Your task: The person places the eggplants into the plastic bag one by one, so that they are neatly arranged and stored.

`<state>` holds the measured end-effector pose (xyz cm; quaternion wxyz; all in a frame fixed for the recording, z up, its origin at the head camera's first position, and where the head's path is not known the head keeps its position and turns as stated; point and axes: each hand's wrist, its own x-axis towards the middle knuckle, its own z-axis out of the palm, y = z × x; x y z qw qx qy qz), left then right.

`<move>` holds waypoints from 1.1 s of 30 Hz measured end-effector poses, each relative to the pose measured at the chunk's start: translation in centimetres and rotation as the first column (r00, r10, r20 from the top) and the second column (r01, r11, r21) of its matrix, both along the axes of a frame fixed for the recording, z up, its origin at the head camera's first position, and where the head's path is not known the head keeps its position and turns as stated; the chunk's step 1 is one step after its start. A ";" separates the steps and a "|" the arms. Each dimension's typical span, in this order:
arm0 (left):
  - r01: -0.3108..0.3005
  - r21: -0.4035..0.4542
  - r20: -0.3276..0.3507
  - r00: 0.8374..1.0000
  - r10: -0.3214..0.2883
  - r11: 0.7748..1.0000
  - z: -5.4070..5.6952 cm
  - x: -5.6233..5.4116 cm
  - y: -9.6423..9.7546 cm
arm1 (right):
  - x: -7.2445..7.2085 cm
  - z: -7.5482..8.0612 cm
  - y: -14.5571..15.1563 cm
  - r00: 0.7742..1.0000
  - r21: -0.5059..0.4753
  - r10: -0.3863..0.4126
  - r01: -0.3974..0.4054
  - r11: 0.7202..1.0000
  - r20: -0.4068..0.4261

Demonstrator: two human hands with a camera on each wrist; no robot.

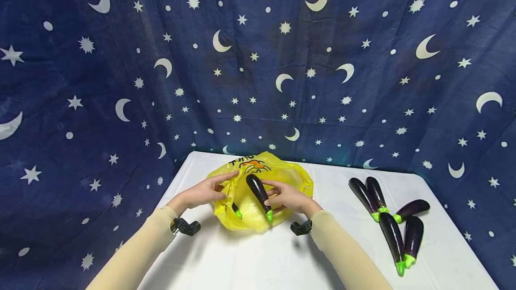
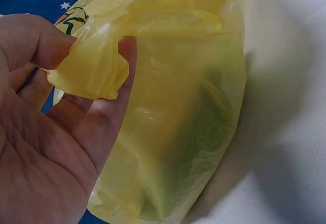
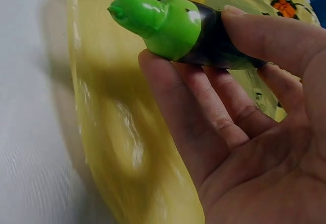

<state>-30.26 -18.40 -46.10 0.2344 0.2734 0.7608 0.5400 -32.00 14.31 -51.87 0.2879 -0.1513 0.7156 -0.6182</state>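
Observation:
A yellow plastic bag with a printed picture lies on the table, its mouth spread toward me. My left hand pinches the bag's left rim; in the left wrist view a fold of film sits between thumb and fingers. At the bag's mouth my right hand holds a dark purple eggplant, tilted, its green stem end pointing toward me. Another eggplant lies inside the bag, mostly hidden by its left side. Through the film, the left wrist view has a blurred dark shape.
Several more eggplants lie in a loose group at the right of the white table. A dark blue curtain with moons and stars hangs behind the table and along both sides. Each wrist wears a black band.

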 end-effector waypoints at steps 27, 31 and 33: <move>-0.009 0.003 0.006 1.000 0.009 1.000 -0.3 0.1 -0.1 | -1.7 -1.3 -6.5 0.997 -0.016 -0.064 0.063 0.998 -0.034; 0.000 0.020 0.020 1.000 -0.001 1.000 -0.1 0.1 0.0 | -1.7 -1.1 -7.1 0.997 -0.001 -0.070 0.070 0.998 -0.040; -0.001 0.021 0.017 1.000 0.001 1.000 -0.1 0.1 0.1 | -1.7 -1.0 -7.4 0.996 0.016 -0.070 0.071 0.997 -0.047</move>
